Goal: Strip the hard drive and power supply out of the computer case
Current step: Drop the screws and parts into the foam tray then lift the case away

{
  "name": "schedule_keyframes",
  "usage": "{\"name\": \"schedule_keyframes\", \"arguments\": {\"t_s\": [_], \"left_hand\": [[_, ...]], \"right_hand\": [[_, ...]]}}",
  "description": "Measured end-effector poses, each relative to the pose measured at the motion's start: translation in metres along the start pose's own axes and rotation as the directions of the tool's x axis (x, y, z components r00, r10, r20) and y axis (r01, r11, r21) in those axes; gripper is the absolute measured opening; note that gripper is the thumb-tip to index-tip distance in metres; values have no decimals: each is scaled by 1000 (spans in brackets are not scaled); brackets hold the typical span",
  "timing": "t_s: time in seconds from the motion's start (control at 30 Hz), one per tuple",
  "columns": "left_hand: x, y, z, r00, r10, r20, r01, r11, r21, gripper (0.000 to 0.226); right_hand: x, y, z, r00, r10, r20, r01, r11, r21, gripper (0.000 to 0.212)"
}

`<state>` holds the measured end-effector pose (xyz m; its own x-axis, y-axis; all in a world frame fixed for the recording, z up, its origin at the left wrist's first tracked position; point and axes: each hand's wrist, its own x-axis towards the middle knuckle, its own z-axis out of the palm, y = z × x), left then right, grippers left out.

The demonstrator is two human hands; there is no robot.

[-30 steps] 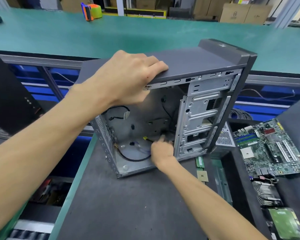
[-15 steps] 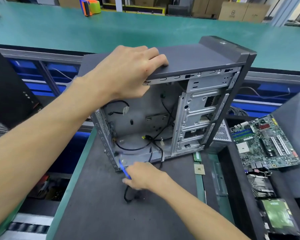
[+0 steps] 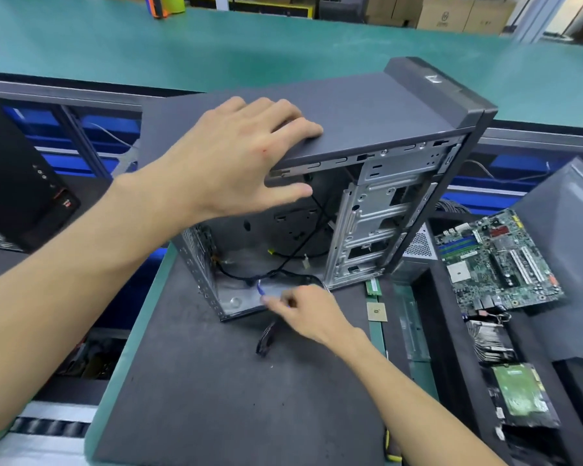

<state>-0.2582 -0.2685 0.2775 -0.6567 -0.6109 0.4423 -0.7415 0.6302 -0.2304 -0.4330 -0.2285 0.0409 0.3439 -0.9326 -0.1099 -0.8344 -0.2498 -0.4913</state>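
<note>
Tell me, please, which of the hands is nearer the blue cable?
Right. The right hand pinches the blue cable at the case's floor; the left hand rests on the case top.

Dark mat (image 3: 236, 398) carries my computer case (image 3: 367, 122), upright. Black connector (image 3: 265, 341) lies just in front; CPU chip (image 3: 377, 311) right of case.

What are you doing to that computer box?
A person is taking a computer case apart on a dark mat. The left hand rests on top of the case to steady it. The right hand is at the open bottom edge, pinching a blue cable among the black wires. The inside looks nearly bare. A green circuit board and a hard drive lie off to the right.
</note>
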Motion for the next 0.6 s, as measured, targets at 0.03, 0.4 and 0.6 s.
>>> {"name": "schedule_keyframes", "arguments": {"t_s": [0.03, 0.4, 0.6], "left_hand": [[-3, 3, -1, 1000, -9, -3, 9, 1000, -2, 63], [-120, 28, 38, 483, -657, -580, 418, 754, -507, 30], [-149, 69, 114, -68, -967, 245, 345, -254, -904, 33]], "right_hand": [[-1, 4, -3, 993, 45, -106, -36, 995, 89, 74], [-15, 70, -38, 753, 551, -360, -362, 804, 472, 49], [-23, 111, -62, 565, 745, -354, -355, 607, 711, 29]]}}
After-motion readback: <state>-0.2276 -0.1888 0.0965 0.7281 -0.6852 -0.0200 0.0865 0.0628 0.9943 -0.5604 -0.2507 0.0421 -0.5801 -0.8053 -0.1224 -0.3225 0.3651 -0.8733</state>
